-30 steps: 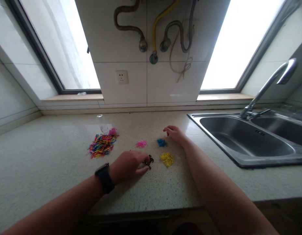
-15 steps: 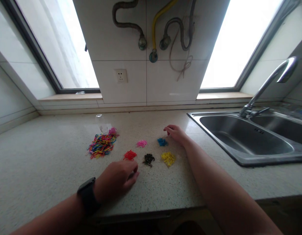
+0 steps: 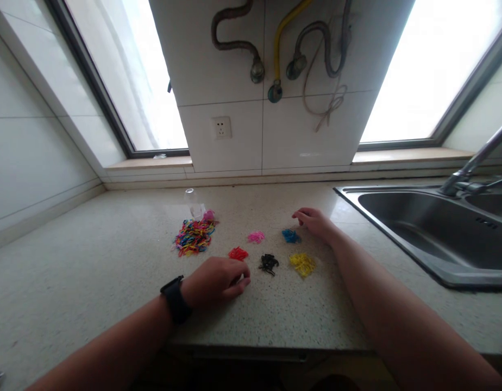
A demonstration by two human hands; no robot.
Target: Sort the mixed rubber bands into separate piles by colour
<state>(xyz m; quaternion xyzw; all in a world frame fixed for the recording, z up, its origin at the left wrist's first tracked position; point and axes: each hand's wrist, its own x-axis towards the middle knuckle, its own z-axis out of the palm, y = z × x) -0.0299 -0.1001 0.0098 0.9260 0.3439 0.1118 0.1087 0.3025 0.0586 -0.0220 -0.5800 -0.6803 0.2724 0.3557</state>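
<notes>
My left hand (image 3: 218,279), with a dark watch on its wrist, rests on the counter just in front of a small red pile of rubber bands (image 3: 238,253). Its fingers are loosely bent, thumb and forefinger a little apart, with nothing visible between them. Beyond a blue pile (image 3: 290,235) lies my right hand (image 3: 314,221), its fingers curled together; whatever they may hold is too small to see. Between the hands are a pink pile (image 3: 256,237), a black pile (image 3: 269,264) and a yellow pile (image 3: 302,264). A larger mixed-colour pile (image 3: 194,237) lies to the left.
A clear plastic container (image 3: 193,203) lies behind the mixed pile, beside a pink piece (image 3: 209,215). To the right a steel sink (image 3: 397,271) with a tap (image 3: 458,182) is set into the speckled counter (image 3: 112,271). A tiled wall with a socket (image 3: 221,127) stands behind.
The view has swung left, so everything appears further right. My left hand has moved slightly forward, closer to the red pile. My right hand stays beside the blue pile.
</notes>
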